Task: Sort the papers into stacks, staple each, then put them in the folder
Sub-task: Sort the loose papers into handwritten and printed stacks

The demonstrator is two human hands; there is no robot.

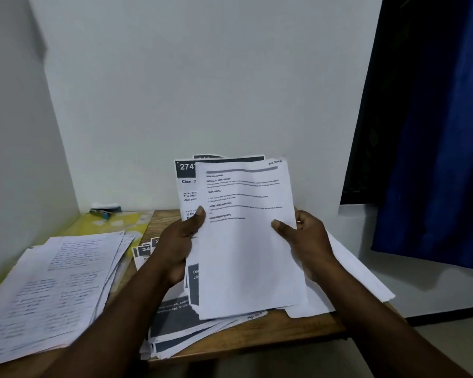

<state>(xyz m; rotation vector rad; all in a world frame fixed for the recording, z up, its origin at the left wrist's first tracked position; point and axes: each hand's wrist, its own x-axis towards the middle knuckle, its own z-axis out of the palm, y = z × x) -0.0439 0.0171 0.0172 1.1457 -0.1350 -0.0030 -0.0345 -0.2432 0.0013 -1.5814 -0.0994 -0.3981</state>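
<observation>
Item list as I read it from my station, left to right.

- Handwritten stack [58, 290]: loosely fanned, flat on the tabletop [284, 334], far left.
- Yellow folder [120, 223]: lying flat behind that stack, near the wall.
- Stapler [101, 213]: at the folder's far end.
- Small printed sheets [144, 253]: dark headers, partly hidden by the left hand.
- Left hand [179, 246]: fingers wrapped round the left edge of the held sheaf, thumb on front.
- Held sheaf [246, 241]: printed pages, raised above the tabletop, front sheet offset rightward.
- Right hand [309, 241]: fingers pinching the sheaf's right edge.
- Printed pile [175, 328]: beneath the sheaf, at the near edge.
- White sheets [361, 279]: overhanging the right edge.
- Blue curtain [434, 159]: far right.
</observation>
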